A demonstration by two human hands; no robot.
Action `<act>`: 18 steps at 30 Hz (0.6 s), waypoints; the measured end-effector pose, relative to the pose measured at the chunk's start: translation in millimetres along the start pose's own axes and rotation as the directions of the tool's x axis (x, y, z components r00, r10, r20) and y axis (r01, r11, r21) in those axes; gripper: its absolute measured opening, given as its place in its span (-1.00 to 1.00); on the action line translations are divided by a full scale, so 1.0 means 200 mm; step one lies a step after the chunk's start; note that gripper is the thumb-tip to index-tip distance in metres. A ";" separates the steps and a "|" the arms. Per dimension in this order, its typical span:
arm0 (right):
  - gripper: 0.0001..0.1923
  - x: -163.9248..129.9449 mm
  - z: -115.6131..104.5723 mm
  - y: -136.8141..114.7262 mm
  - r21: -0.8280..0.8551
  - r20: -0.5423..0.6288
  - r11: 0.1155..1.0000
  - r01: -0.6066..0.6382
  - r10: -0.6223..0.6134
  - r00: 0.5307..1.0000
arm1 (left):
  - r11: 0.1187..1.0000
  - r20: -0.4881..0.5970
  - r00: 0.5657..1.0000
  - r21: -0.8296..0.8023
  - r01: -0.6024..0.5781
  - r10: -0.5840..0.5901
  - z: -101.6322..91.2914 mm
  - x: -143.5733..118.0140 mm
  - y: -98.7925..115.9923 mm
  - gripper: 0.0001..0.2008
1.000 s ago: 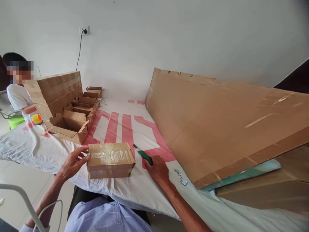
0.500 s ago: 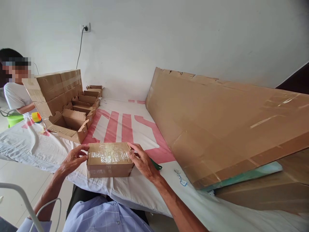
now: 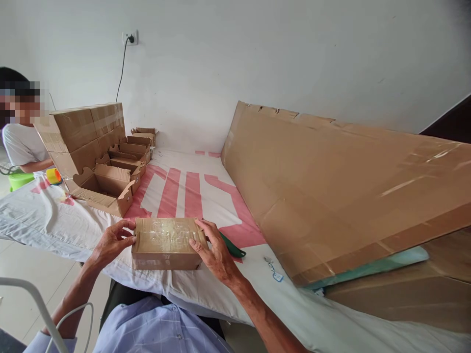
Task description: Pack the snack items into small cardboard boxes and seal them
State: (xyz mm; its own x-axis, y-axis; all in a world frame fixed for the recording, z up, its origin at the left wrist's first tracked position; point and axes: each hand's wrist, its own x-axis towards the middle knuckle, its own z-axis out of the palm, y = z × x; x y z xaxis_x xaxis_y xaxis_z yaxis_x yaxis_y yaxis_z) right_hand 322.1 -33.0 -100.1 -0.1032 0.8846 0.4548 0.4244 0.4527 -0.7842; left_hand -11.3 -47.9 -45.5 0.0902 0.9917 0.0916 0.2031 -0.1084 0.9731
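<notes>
Both hands have a grip on the taped cardboard box (image 3: 166, 242) at lower centre; left hand (image 3: 110, 242) clamps its left end, right hand (image 3: 213, 250) wraps the right end, fingers over the top. Box sits on the white-and-red cloth-covered surface (image 3: 176, 189); green-handled tool (image 3: 231, 247) lies just right of it; open cartons (image 3: 106, 189) upper left, big cardboard sheet (image 3: 331, 186) on the right.

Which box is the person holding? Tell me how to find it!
Start at the white cloth with red stripes. At its near edge lies a small shut box, with the left hand and right hand at its two ends. Unlike the open boxes farther back, it is sealed with shiny clear tape.
</notes>
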 end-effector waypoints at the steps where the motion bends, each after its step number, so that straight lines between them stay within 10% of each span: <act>1: -0.40 -0.01 0.00 0.00 -0.001 -0.003 1.000 -0.001 0.001 1.000 | 1.000 0.002 1.000 -0.011 -0.002 0.002 0.00 0.00 -0.01 -0.56; 18: -0.33 -0.01 0.00 0.01 0.050 0.003 0.999 -0.008 0.008 1.000 | 0.999 0.007 0.999 0.023 -0.032 0.032 -0.01 -0.03 -0.01 -0.64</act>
State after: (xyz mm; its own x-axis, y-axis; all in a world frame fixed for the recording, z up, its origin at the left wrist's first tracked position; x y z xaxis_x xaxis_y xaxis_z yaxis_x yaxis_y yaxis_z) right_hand 323.2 -34.2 -103.9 -0.1026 0.8886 0.4470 0.3795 0.4504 -0.8082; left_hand -14.5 -53.8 -46.9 0.1038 0.9873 0.1207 0.2222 -0.1413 0.9647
